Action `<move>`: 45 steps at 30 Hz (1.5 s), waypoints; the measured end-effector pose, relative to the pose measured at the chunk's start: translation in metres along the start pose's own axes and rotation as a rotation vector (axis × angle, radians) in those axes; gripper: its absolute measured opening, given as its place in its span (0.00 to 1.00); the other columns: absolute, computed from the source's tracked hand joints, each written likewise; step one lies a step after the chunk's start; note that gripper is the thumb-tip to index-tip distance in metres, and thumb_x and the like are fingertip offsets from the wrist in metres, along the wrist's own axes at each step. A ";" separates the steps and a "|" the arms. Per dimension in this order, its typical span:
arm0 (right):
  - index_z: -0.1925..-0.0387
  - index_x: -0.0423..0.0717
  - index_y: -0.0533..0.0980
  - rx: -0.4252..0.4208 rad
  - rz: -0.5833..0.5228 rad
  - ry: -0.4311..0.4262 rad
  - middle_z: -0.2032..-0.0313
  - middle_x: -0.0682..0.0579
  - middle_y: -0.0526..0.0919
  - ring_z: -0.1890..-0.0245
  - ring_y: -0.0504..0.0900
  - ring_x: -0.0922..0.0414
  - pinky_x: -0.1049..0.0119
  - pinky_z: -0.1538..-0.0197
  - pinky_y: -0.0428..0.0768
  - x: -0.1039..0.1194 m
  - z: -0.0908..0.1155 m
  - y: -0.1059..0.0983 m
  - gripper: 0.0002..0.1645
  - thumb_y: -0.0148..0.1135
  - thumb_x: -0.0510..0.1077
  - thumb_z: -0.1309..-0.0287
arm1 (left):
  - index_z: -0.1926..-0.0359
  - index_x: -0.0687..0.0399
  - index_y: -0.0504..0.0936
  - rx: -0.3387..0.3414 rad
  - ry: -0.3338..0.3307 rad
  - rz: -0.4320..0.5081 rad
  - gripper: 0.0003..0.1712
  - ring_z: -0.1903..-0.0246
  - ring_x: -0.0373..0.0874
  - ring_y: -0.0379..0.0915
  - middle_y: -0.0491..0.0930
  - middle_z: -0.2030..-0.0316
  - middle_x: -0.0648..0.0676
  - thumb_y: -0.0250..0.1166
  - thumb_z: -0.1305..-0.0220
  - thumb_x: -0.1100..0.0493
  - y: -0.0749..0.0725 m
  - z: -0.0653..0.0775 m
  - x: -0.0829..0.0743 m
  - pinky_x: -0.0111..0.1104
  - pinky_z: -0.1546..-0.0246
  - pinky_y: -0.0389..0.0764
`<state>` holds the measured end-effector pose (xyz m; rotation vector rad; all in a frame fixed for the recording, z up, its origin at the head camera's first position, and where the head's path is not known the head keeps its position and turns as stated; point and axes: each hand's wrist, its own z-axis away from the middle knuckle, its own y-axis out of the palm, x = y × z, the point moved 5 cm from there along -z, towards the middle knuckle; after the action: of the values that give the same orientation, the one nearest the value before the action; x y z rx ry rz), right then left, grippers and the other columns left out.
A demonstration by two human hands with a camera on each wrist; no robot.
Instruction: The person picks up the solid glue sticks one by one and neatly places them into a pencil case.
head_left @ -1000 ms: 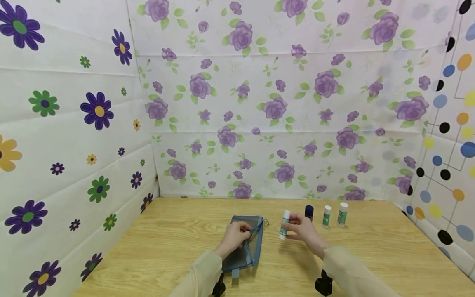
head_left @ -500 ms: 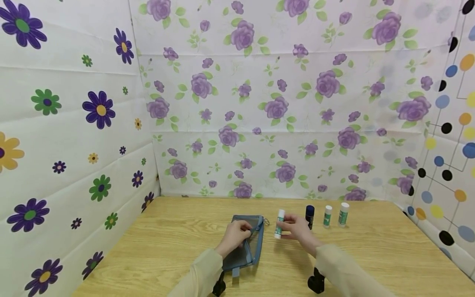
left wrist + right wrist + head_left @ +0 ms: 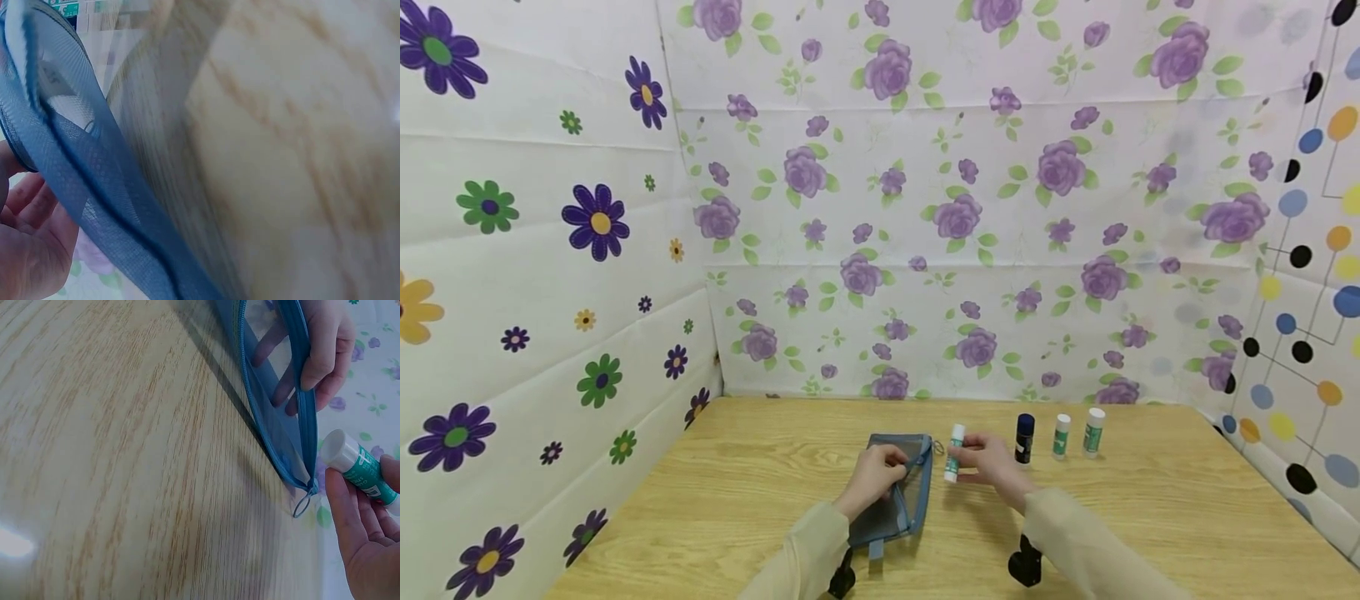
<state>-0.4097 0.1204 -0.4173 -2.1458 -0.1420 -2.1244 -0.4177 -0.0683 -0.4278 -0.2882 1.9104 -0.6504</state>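
A blue mesh zipper pouch (image 3: 880, 508) lies on the wooden table with its zipper undone. My left hand (image 3: 877, 477) pinches one edge of its opening, thumb outside and fingers behind the mesh, as the right wrist view shows. The mouth of the pouch gapes in that view, with a pull ring (image 3: 302, 506) at the zipper's end. My right hand (image 3: 992, 465) holds a white and green glue stick (image 3: 359, 465) between thumb and fingers, just right of the pouch. In the left wrist view the blue mesh (image 3: 106, 162) crosses in front of the left hand's fingers.
Three more sticks stand upright to the right: a dark blue one (image 3: 1024, 439), a small white and green one (image 3: 1061, 437) and a larger one (image 3: 1093, 432). Flower-patterned cloth (image 3: 880, 208) hangs behind the wooden table (image 3: 737, 492).
My right hand has moved left with the glue stick, closer to the pouch, uncovering the dark blue stick. The left hand stays on the pouch edge.
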 end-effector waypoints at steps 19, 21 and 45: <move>0.53 0.22 0.65 0.023 0.030 0.066 0.63 0.36 0.74 0.64 0.77 0.43 0.53 0.63 0.77 -0.009 -0.002 0.019 0.22 0.57 0.37 0.42 | 0.63 0.65 0.80 0.002 -0.007 -0.010 0.09 0.90 0.38 0.66 0.76 0.73 0.51 0.58 0.45 0.70 0.002 -0.001 0.005 0.31 0.90 0.71; 0.54 0.22 0.66 0.021 0.034 0.074 0.64 0.36 0.74 0.65 0.78 0.44 0.54 0.64 0.78 -0.011 -0.002 0.021 0.21 0.58 0.37 0.43 | 0.63 0.66 0.80 0.001 -0.004 -0.010 0.09 0.89 0.38 0.66 0.76 0.73 0.52 0.58 0.45 0.70 0.002 -0.001 0.005 0.31 0.90 0.71; 0.60 0.26 0.70 0.024 0.093 0.171 0.69 0.40 0.77 0.71 0.80 0.48 0.58 0.67 0.79 -0.011 0.001 0.036 0.15 0.60 0.34 0.46 | 0.64 0.65 0.80 -0.011 -0.019 -0.014 0.08 0.85 0.39 0.69 0.76 0.74 0.50 0.58 0.47 0.71 0.002 -0.001 0.003 0.31 0.90 0.71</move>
<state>-0.4036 0.0848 -0.4286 -1.9077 -0.0502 -2.2272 -0.4196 -0.0678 -0.4306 -0.3140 1.8964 -0.6445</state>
